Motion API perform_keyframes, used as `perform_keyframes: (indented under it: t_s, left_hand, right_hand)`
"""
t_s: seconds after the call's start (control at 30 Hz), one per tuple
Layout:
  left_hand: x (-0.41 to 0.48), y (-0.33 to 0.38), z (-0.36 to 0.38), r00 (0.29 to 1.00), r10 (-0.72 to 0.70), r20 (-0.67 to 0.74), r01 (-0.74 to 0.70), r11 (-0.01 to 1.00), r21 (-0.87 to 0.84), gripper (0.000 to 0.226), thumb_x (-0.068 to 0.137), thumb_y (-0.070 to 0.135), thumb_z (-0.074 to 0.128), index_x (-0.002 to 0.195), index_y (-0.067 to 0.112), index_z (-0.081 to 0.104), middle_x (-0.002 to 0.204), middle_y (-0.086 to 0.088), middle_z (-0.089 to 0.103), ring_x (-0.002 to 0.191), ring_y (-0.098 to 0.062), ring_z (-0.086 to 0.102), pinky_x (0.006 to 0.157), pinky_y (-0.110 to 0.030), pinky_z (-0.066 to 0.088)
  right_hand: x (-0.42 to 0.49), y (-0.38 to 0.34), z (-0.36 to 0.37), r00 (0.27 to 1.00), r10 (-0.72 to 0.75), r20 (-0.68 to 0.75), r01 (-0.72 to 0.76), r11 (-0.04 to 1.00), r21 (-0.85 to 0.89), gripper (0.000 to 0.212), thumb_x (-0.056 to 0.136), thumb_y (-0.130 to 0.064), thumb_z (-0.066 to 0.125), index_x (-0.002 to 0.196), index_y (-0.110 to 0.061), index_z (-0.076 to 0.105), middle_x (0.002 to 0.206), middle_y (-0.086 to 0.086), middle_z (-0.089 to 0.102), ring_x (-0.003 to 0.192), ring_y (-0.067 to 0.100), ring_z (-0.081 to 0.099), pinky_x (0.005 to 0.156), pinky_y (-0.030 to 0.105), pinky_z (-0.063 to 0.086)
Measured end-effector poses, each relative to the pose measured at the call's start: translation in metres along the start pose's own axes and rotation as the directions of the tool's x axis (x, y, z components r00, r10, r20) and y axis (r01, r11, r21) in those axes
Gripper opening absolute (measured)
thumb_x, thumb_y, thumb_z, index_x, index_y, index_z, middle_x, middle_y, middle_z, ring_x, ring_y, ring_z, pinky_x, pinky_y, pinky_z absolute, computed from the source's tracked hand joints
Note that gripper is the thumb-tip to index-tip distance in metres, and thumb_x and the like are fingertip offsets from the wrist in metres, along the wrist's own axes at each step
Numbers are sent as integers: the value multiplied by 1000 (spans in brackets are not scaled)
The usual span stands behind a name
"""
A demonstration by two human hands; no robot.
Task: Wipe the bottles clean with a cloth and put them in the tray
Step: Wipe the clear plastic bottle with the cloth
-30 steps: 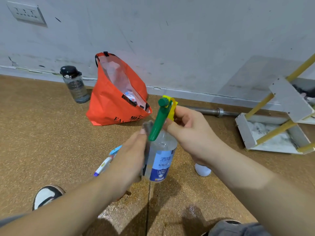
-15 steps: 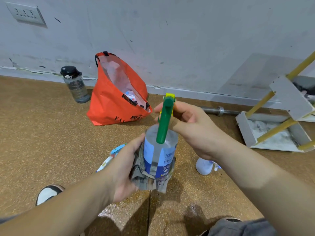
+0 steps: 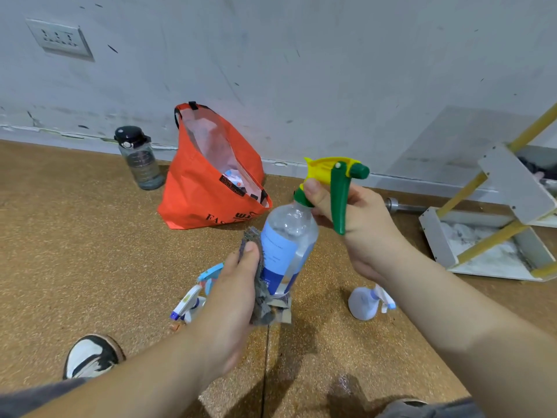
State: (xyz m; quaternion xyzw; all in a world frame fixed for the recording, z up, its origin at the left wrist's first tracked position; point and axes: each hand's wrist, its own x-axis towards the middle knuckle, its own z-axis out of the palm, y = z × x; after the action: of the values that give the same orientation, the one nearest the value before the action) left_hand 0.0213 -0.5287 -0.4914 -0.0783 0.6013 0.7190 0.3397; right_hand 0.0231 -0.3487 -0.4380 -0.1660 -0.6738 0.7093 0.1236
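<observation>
Cork floor. Our right hand grips the spray bottle at its neck to steady it. Our left hand clamps the cloth against its side.

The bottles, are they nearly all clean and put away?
Not yet. Done: no bottle shows in the white tray. In hand: the right hand holds the spray bottle by its neck while the left hand presses the grey cloth on its side. Left: finishing it, then the white bottle and the blue-nozzled bottle lying on the floor.
</observation>
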Motion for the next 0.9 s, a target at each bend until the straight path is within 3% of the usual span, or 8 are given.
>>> perform_keyframes:
  t_s: [0.13, 0.23, 0.37, 0.5, 0.6, 0.7, 0.8, 0.9]
  left_hand:
    - [7, -2, -8, 991, 70, -116, -62, 996, 65, 68, 78, 86, 41, 139, 56, 45, 150, 7, 55, 124, -26, 64, 93, -53, 56]
    - [7, -2, -9, 957, 287, -47, -257, 911, 324, 43, 96, 74, 34, 129, 53, 52, 133, 10, 66, 124, -19, 62, 100, -44, 51]
    - [-1, 10, -2, 720, 663, 205, -606, 456, 651, 37, 111, 38, 33, 144, 33, 49, 138, 13, 58, 131, -8, 52, 108, -33, 42]
    - [6, 17, -7, 580, 706, 406, -641, 88, 763, 53, 103, 41, 39, 147, 13, 49, 144, -1, 53, 137, -18, 48, 115, -37, 38]
    - [10, 31, -14, 716, 611, 338, -665, 449, 597, 32, 108, 42, 44, 134, 31, 58, 124, 14, 66, 120, -5, 60, 99, -26, 47]
    - [13, 43, -9, 975, 212, 59, -220, 923, 316, 30, 107, 48, 44, 111, 34, 70, 89, 19, 78, 80, -1, 73, 60, -18, 50]
    - [9, 39, 0, 999, 37, -7, -34, 962, 270, 35, 107, 48, 43, 107, 26, 71, 84, 7, 78, 63, -5, 70, 52, -18, 47]
    - [0, 24, 4, 846, 525, 94, -494, 705, 509, 26, 109, 43, 42, 121, 38, 64, 112, 14, 72, 107, -6, 66, 88, -31, 50]
  right_hand:
    - [3, 3, -6, 996, -55, 64, 59, 997, -50, 50, 91, -41, 74, 99, 7, 66, 95, 20, 66, 87, 23, 64, 85, 39, 56]
    - [1, 4, -3, 995, -90, 40, 91, 996, -18, 55, 92, -40, 71, 106, 12, 59, 97, 18, 62, 90, 24, 61, 83, 38, 54]
    - [-7, 6, 9, 996, -89, 17, 89, 996, -27, 28, 86, -38, 72, 95, -12, 66, 86, -4, 71, 85, 12, 68, 77, 26, 57]
    - [-19, 10, 19, 988, -127, 89, 133, 989, -64, 15, 96, -27, 68, 86, -18, 61, 69, -17, 62, 70, 2, 58, 67, 15, 47]
    - [-19, 4, 19, 978, -180, 108, 188, 980, -69, 16, 91, -34, 68, 83, -22, 62, 69, -18, 61, 69, 3, 56, 66, 16, 46]
    - [-18, 4, 17, 974, -180, 139, 193, 977, -93, 15, 86, -39, 71, 82, -25, 66, 75, -14, 65, 75, 7, 59, 71, 22, 49]
    - [-20, 10, 16, 970, -155, 186, 178, 977, -116, 11, 92, -28, 71, 83, -26, 67, 73, -16, 64, 73, 5, 58, 70, 17, 48]
    - [-20, 13, 18, 974, -129, 186, 152, 981, -118, 14, 97, -18, 68, 84, -23, 65, 68, -20, 62, 68, 0, 55, 66, 12, 45]
